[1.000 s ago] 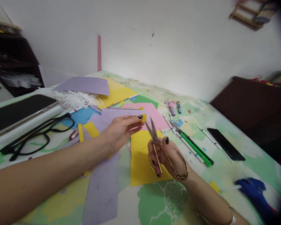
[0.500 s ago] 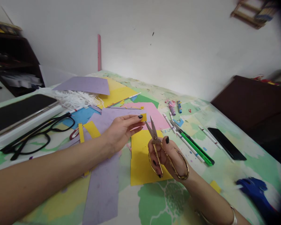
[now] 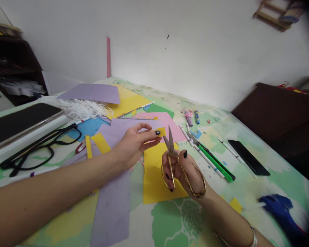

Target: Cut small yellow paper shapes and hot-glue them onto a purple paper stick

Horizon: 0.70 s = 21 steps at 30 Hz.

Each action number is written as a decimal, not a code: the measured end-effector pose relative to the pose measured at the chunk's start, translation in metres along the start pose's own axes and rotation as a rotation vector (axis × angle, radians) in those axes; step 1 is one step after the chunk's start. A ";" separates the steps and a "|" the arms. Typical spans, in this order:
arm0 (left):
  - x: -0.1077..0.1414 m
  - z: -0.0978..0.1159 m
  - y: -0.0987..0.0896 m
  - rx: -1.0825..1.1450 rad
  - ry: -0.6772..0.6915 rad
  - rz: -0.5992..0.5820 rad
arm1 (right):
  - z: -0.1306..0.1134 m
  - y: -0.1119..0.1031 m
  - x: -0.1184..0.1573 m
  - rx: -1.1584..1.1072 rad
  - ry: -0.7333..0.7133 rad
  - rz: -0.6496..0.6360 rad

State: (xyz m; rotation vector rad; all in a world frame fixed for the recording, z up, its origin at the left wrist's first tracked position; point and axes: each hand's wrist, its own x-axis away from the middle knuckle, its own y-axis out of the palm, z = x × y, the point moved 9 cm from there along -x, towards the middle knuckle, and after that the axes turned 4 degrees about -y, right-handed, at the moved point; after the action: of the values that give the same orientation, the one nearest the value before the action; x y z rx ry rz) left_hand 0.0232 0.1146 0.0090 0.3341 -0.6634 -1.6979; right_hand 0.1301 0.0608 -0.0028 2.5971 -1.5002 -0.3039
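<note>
My left hand (image 3: pixel 136 142) pinches a small piece of yellow paper (image 3: pixel 162 131) between thumb and fingers, above the table. In my right hand (image 3: pixel 186 168) is a pair of gold-handled scissors (image 3: pixel 171 149), thumb and fingers through the loops. The blades are parted and point up and away from me, one tip at or very near the lower edge of the small piece; I cannot tell if they touch. Below both hands lies a larger yellow sheet (image 3: pixel 157 181), partly covered by the right hand. A purple sheet (image 3: pixel 113 212) runs beneath my left forearm.
Black eyeglasses (image 3: pixel 51 147) and a dark-screened device (image 3: pixel 23 120) lie left. White string (image 3: pixel 87 109) is heaped beneath a purple sheet (image 3: pixel 92 92). To the right are a green cutter (image 3: pixel 213 163), several white markers (image 3: pixel 184 135), a black phone (image 3: pixel 248 157) and a blue glue gun (image 3: pixel 280 209).
The small yellow piece has shifted slightly right and down in my left hand, and that hand's upper finger has lifted and bent. The scissors, still parted, have turned a little.
</note>
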 end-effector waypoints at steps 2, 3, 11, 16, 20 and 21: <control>-0.001 -0.001 0.002 -0.006 -0.011 -0.024 | 0.000 -0.001 0.000 -0.024 -0.008 0.008; -0.001 -0.003 0.003 -0.007 -0.020 -0.041 | 0.000 -0.001 -0.001 -0.038 -0.012 0.010; 0.001 -0.010 0.009 0.024 -0.075 -0.081 | -0.003 0.002 -0.002 -0.101 -0.031 0.017; 0.003 -0.011 0.014 0.015 -0.092 -0.119 | -0.004 0.001 -0.001 -0.082 -0.054 0.021; 0.002 -0.012 0.012 0.001 -0.105 -0.115 | -0.005 -0.001 0.000 -0.067 -0.069 0.018; 0.002 -0.012 0.012 -0.007 -0.105 -0.111 | -0.005 -0.001 0.000 -0.065 -0.072 0.018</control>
State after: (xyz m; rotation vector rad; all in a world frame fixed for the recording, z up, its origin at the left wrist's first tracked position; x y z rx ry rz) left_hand 0.0385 0.1084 0.0069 0.2821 -0.7274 -1.8330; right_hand 0.1326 0.0610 0.0022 2.5469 -1.5084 -0.4408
